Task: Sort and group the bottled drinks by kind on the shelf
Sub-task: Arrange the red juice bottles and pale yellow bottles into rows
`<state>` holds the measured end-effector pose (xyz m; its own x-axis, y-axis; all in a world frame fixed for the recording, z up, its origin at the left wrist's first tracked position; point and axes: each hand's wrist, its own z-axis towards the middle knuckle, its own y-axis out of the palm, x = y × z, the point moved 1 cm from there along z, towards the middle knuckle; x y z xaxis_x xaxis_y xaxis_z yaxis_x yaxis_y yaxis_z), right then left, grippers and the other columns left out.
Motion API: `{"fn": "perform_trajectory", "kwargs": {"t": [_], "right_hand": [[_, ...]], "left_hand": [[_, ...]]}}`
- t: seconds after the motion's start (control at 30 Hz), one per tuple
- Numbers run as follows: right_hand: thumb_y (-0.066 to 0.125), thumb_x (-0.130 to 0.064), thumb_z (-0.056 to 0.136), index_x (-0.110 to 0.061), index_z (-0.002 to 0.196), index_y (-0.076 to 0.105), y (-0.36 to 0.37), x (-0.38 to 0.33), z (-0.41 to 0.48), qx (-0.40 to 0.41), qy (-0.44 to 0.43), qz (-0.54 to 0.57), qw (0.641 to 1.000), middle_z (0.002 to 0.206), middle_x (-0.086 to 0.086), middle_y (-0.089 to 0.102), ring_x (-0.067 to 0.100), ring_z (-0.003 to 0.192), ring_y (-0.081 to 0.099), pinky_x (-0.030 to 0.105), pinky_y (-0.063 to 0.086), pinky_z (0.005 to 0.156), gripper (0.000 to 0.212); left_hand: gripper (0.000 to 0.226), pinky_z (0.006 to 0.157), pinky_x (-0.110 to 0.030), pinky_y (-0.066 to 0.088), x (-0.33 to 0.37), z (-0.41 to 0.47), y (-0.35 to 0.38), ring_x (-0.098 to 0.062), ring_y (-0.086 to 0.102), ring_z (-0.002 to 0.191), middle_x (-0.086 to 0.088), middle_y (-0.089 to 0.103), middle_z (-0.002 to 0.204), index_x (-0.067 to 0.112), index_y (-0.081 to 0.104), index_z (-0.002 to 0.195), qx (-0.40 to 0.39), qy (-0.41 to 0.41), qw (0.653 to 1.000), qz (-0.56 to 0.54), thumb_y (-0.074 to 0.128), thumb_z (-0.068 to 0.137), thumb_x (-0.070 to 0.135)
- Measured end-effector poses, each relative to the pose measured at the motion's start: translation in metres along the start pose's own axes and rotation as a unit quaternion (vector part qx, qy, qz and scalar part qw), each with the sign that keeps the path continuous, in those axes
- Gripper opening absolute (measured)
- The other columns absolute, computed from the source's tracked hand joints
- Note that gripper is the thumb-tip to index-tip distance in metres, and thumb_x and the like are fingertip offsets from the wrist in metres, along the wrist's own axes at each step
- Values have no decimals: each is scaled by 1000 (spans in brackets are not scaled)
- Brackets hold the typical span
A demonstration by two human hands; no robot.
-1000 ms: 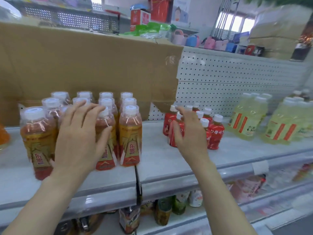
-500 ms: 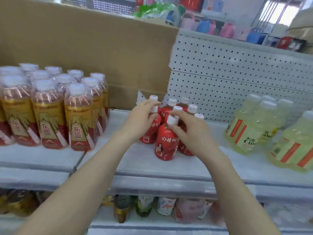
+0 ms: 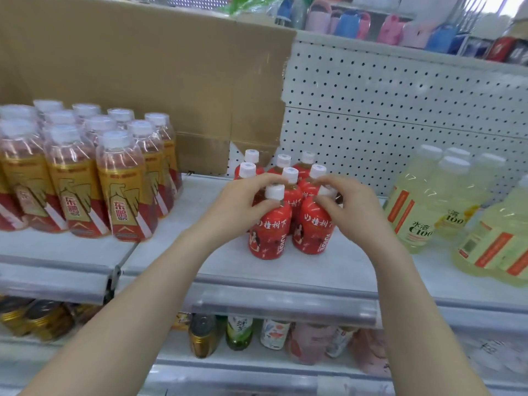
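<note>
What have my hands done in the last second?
The left hand left the gold-label bottles and moved right to the small red bottles; it now holds the left front red bottle by its neck. The right hand, already there, holds the right front red bottle. The gold-label and pale yellow bottles stayed put.

We see red bottles [image 3: 270, 227] with white caps, gold-and-red labelled bottles [image 3: 125, 190], pale yellow bottles [image 3: 414, 212] with orange stripes, and a white dotted pegboard [image 3: 400, 110].

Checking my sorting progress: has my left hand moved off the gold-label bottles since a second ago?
Yes. The left hand has gone rightward, away from the gold-label bottles, and now grips a small red bottle.
</note>
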<state>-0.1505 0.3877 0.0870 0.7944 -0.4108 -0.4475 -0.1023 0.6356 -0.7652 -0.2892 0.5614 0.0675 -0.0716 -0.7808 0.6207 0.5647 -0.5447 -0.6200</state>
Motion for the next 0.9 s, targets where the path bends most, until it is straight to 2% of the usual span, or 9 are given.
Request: {"fn": "perform_trajectory", "kwargs": {"t": [0.13,0.27,0.4,0.47,0.57,0.8,0.9], "right_hand": [[67,-22,95,-35,121,69,-14,0,-15,-58,2,70,996,109,-20,66,0,88,61,22,44,74,29],[62,-15,98,-33,125,66,-17,-2,-17,-88,-1,89,992,116,-21,62,-5,98,59,20,45,82,33],[68,-17,94,-34,118,69,-16,-2,-16,-40,21,102,994,118,-13,66,5,102,64,31,53,93,28],[71,-18,92,-31,119,71,-12,-3,-16,-18,26,86,996,113,-12,68,4,96,65,33,54,93,29],[70,-18,92,-29,121,71,-8,-3,-14,-4,22,77,997,113,-11,69,7,97,66,35,53,94,31],[68,-20,95,-30,125,69,-11,-3,-11,-23,22,60,998,122,-13,67,6,103,65,34,53,96,32],[66,-19,95,-32,124,69,-12,-1,-11,-38,28,71,996,118,-16,68,0,101,64,34,54,95,32]], "left_hand": [[41,89,-38,55,-2,-2,-4,-1,64,102,23,68,110,54,58,119,-29,-1,999,-31,65,94,22],[37,93,-41,55,-4,2,3,-1,65,104,21,69,109,43,62,119,-4,-15,998,-57,70,88,24],[37,92,-43,55,-5,6,12,-8,67,102,15,72,107,37,65,118,38,-30,997,-58,73,81,32],[37,92,-42,54,-4,6,15,-8,67,101,14,73,105,36,66,118,58,-32,996,-53,74,82,31],[38,93,-40,54,-1,4,17,-8,66,104,13,72,109,35,65,121,72,-39,996,-33,74,84,31],[39,96,-28,46,2,3,12,-7,58,113,13,67,124,32,60,132,71,-14,997,5,64,94,34],[40,104,-32,39,-12,14,-6,-16,50,124,4,61,133,24,57,137,123,-16,990,61,58,98,32]]}}
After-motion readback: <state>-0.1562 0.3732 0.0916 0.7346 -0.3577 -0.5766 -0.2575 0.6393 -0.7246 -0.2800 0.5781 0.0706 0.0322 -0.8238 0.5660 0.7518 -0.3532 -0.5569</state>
